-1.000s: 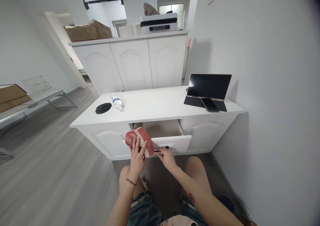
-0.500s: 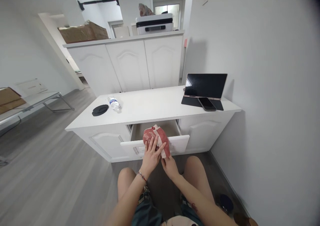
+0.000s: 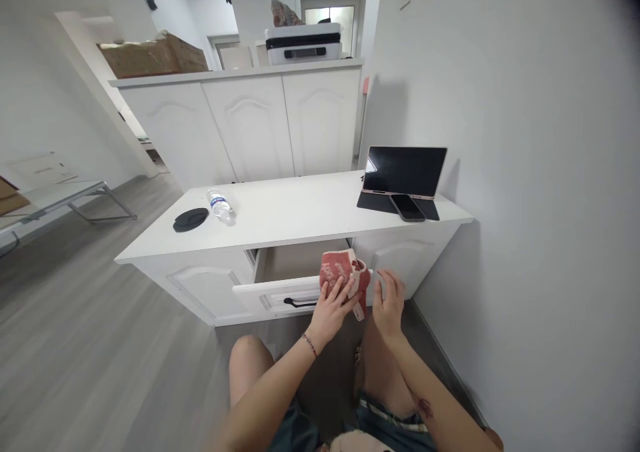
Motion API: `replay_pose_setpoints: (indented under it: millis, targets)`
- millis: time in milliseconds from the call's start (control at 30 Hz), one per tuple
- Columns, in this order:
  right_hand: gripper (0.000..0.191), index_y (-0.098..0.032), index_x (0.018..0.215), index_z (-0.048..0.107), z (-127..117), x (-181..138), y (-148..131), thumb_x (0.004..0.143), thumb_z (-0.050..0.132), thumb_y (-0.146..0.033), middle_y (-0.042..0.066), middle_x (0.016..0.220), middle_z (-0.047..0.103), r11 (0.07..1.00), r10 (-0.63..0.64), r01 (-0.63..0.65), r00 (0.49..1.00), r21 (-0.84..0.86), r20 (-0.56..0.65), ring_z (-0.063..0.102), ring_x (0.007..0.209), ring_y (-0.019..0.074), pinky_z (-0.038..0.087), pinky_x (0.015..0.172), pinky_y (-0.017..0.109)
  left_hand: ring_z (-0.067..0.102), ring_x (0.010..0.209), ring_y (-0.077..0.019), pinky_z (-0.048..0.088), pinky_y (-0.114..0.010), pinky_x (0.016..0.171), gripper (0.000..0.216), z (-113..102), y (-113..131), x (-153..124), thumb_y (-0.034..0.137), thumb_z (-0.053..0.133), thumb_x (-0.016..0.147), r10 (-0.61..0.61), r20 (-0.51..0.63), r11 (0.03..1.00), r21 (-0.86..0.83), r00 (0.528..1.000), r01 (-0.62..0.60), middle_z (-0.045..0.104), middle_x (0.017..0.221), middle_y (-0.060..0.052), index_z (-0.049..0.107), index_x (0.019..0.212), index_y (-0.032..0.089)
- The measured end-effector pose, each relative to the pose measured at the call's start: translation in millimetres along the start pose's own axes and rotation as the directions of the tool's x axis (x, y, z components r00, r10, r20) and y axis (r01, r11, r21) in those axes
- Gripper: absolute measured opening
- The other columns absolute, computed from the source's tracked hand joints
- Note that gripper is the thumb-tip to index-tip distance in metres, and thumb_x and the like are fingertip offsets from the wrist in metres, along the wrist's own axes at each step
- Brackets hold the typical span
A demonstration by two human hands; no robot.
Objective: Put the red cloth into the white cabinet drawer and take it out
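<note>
My left hand holds a folded pair of red-and-white socks with pale lettering on it. Its fingers lie across the front, and the thumb is hidden behind the fabric. To the right, my right hand is raised with its fingers apart, holding nothing and not touching the socks. Both hands are over the front of a pulled-out white drawer, whose black handle shows left of the socks.
The white cabinet top carries a clear water bottle, a round black object, a tablet on a dark stand and a phone. A wall rises on the right. My knees are below the drawer.
The socks and my left hand have shifted right along the drawer front. My right hand has let go of the socks and moved away to the right. The drawer handle has come into view.
</note>
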State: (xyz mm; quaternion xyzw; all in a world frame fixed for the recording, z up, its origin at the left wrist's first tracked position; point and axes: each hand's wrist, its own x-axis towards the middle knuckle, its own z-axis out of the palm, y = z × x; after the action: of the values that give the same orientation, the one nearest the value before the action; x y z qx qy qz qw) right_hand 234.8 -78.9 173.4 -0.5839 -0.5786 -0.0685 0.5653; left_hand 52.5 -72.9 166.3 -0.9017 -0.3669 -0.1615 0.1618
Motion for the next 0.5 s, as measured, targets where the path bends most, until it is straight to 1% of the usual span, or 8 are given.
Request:
replay_pose_setpoints:
  millis: [33, 67, 133, 167, 233, 333, 400, 500]
  targets:
    - [0.036, -0.019, 0.119, 0.067, 0, 12, 0, 0.104, 0.041, -0.038, 0.015, 0.121, 0.070, 0.999, -0.048, 0.048, 0.996, 0.006, 0.077, 0.058, 0.121, 0.0264, 0.045, 0.105, 0.049, 0.034, 0.152, -0.0290, 0.036, -0.056, 0.117, 0.053, 4, 3, 2, 0.022, 0.051, 0.097, 0.006, 0.006, 1.000, -0.003, 1.000, -0.006, 0.039, 0.165, -0.005, 0.053, 0.148, 0.035]
    - [0.039, -0.020, 0.117, 0.070, 2, 21, 0, 0.105, 0.037, -0.038, 0.014, 0.119, 0.072, 0.998, -0.066, 0.066, 0.987, 0.005, 0.147, 0.059, 0.123, 0.0267, 0.041, 0.109, 0.052, 0.035, 0.151, -0.0294, 0.037, -0.057, 0.116, 0.049, 8, 5, 3, 0.022, 0.051, 0.097, 0.011, 0.010, 1.000, -0.007, 1.000, -0.010, 0.040, 0.165, -0.005, 0.057, 0.145, 0.034]
    - [0.046, -0.022, 0.113, 0.073, 5, 33, -1, 0.105, 0.031, -0.039, 0.011, 0.116, 0.076, 0.999, -0.054, 0.054, 0.958, 0.006, 0.280, 0.064, 0.118, 0.0263, 0.038, 0.113, 0.055, 0.037, 0.150, -0.0303, 0.038, -0.058, 0.115, 0.044, 14, 9, 6, 0.023, 0.051, 0.097, 0.010, 0.014, 1.000, -0.016, 1.000, -0.009, 0.043, 0.164, -0.005, 0.063, 0.138, 0.033]
    - [0.048, -0.022, 0.114, 0.073, 6, 36, -1, 0.105, 0.029, -0.040, 0.011, 0.116, 0.076, 1.000, -0.030, 0.027, 0.946, 0.013, 0.323, 0.066, 0.115, 0.0259, 0.039, 0.112, 0.055, 0.038, 0.149, -0.0304, 0.038, -0.058, 0.115, 0.041, 17, 10, 6, 0.023, 0.051, 0.098, 0.007, 0.016, 1.000, -0.020, 1.000, -0.007, 0.044, 0.163, -0.005, 0.065, 0.136, 0.032]
    - [0.051, -0.020, 0.123, 0.070, 6, 41, -1, 0.105, 0.028, -0.043, 0.013, 0.122, 0.074, 0.999, 0.011, -0.029, 0.935, 0.045, 0.354, 0.067, 0.115, 0.0251, 0.046, 0.108, 0.049, 0.039, 0.149, -0.0292, 0.038, -0.056, 0.116, 0.039, 23, 12, 6, 0.023, 0.051, 0.098, 0.009, 0.024, 1.000, -0.030, 1.000, -0.008, 0.044, 0.162, -0.005, 0.067, 0.133, 0.031]
    - [0.054, -0.019, 0.138, 0.060, 3, 46, -1, 0.104, 0.029, -0.047, 0.015, 0.136, 0.067, 0.993, 0.052, -0.082, 0.946, 0.082, 0.320, 0.063, 0.124, 0.0247, 0.053, 0.101, 0.042, 0.041, 0.148, -0.0260, 0.039, -0.051, 0.117, 0.039, 33, 15, 2, 0.022, 0.051, 0.098, 0.035, 0.057, 0.998, -0.050, 0.998, -0.032, 0.044, 0.162, -0.005, 0.066, 0.134, 0.029]
    - [0.055, -0.019, 0.139, 0.059, 2, 49, -2, 0.104, 0.028, -0.048, 0.015, 0.136, 0.066, 0.993, 0.065, -0.094, 0.944, 0.075, 0.323, 0.063, 0.123, 0.0247, 0.053, 0.099, 0.040, 0.045, 0.145, -0.0251, 0.041, -0.048, 0.116, 0.039, 41, 17, -3, 0.022, 0.051, 0.099, 0.038, 0.074, 0.998, -0.062, 0.997, -0.034, 0.048, 0.160, -0.006, 0.066, 0.134, 0.028]
    - [0.054, -0.019, 0.132, 0.065, 4, 50, -5, 0.104, 0.029, -0.049, 0.014, 0.127, 0.072, 0.998, 0.032, -0.053, 0.923, 0.043, 0.383, 0.067, 0.115, 0.0259, 0.053, 0.096, 0.041, 0.054, 0.137, -0.0251, 0.044, -0.046, 0.113, 0.038, 55, 21, -11, 0.022, 0.051, 0.099, 0.001, 0.076, 0.998, -0.071, 0.997, 0.004, 0.056, 0.154, -0.006, 0.067, 0.133, 0.028]
